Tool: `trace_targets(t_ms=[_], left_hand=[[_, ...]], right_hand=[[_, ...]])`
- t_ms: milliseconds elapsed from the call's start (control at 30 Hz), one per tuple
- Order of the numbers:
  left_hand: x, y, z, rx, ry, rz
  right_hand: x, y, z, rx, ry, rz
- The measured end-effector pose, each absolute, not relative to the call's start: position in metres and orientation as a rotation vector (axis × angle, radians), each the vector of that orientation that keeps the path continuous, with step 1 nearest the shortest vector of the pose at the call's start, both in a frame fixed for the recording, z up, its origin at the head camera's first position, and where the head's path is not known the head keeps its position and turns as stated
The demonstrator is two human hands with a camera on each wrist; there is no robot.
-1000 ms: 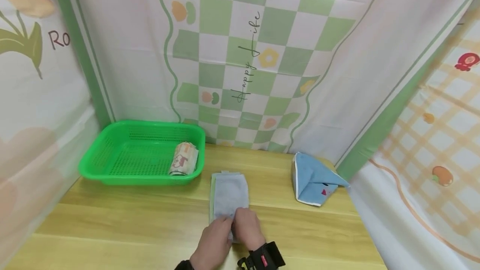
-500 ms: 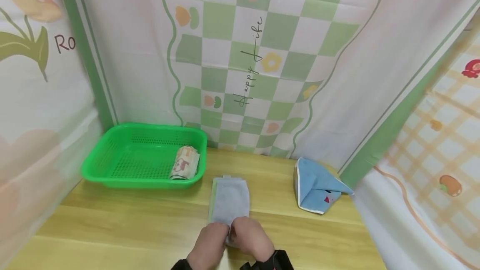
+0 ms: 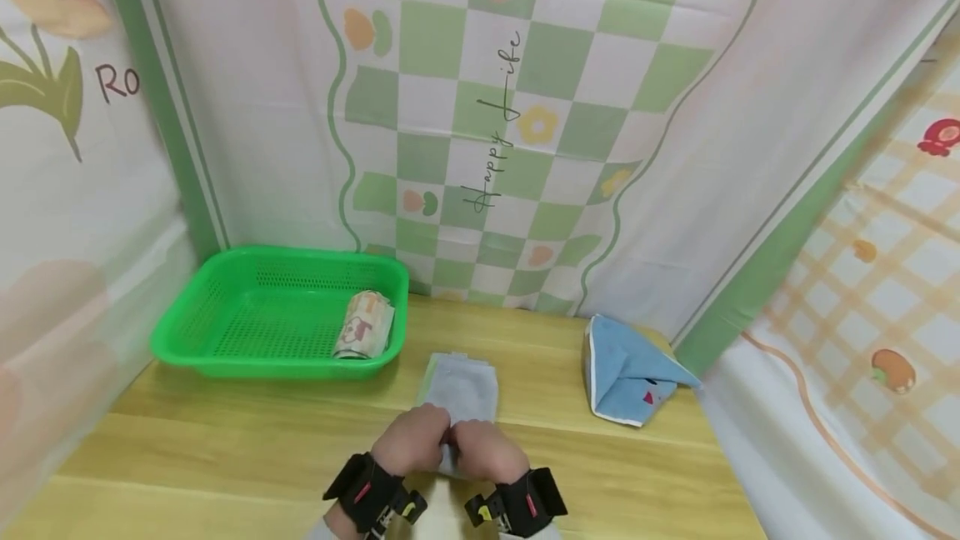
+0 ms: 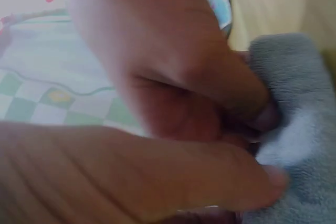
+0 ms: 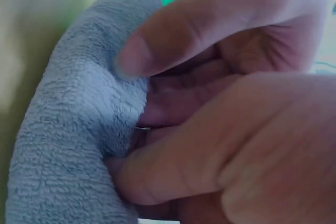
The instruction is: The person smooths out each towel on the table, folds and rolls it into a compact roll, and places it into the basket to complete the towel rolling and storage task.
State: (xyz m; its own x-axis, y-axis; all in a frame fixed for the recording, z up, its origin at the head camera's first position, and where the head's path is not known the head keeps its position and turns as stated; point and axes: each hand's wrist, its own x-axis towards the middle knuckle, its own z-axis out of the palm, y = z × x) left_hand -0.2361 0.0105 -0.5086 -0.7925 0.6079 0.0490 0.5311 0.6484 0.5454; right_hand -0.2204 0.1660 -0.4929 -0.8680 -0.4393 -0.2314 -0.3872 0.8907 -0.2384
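Observation:
A folded grey-blue towel (image 3: 461, 386) lies lengthwise on the wooden table, a pale green edge showing along its left side. Over its near part, my left hand (image 3: 412, 438) and right hand (image 3: 489, 450) meet side by side, both gripping it. In the left wrist view, the left thumb (image 4: 226, 177) presses into a thick, rounded fold of the terry towel (image 4: 289, 77). The right wrist view shows both thumbs on the bulging towel (image 5: 63, 129), with curled fingers (image 5: 178, 95) behind its edge. Part of the towel is hidden under the hands.
At the back left stands a green plastic basket (image 3: 225, 361), holding a rolled, printed cream cloth (image 3: 363, 327) at its right end. A crumpled blue cloth with white trim (image 3: 630, 365) sits at the back right. Printed curtains (image 3: 495, 148) hang behind and along both sides.
Both hands have shifted forward, farther from me along the towel, and less of its flat far part shows. Both wrist straps are now in full view. The basket and blue cloth stay put.

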Motion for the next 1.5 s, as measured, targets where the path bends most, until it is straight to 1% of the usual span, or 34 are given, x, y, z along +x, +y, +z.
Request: trace_targets(t_ms=[67,100,200,467,567,700,833,1033,1300,1400,1500], left_hand=[[-0.237,0.01,-0.507,0.943,2.765,0.82],[-0.23,0.012,-0.491,0.881,2.757,0.798],[-0.231,0.014,-0.491,0.828,2.783,0.734],[-0.242,0.006,-0.497,0.798,2.766,0.755],[-0.246,-0.002,-0.498,0.788,2.733,0.807],[-0.249,-0.007,-0.499,0.832,2.703,0.882],[-0.251,-0.009,-0.496,0.886,2.72,0.965],[-0.25,-0.009,-0.49,0.949,2.699,0.986],[-0.258,-0.008,-0.496,1.022,2.683,0.945],[-0.259,-0.007,-0.498,1.014,2.676,0.905],[-0.258,-0.005,-0.499,0.948,2.672,0.874]], right_hand=[[-0.223,0.165,-0.493,-0.557,2.756,-0.283],[-0.224,0.165,-0.493,-0.535,2.749,-0.296],[-0.223,0.166,-0.491,-0.514,2.746,-0.355],[-0.214,0.158,-0.472,-0.717,2.945,-0.246],[-0.215,0.148,-0.477,-0.703,2.933,-0.194],[-0.217,0.142,-0.492,-0.667,2.972,-0.159],[-0.221,0.147,-0.5,-0.653,2.995,-0.241],[-0.227,0.161,-0.5,-0.746,2.946,-0.389],[-0.241,0.183,-0.501,-0.785,2.797,-0.628],[-0.242,0.186,-0.498,-0.766,2.8,-0.688],[-0.239,0.186,-0.493,-0.764,2.874,-0.715]])
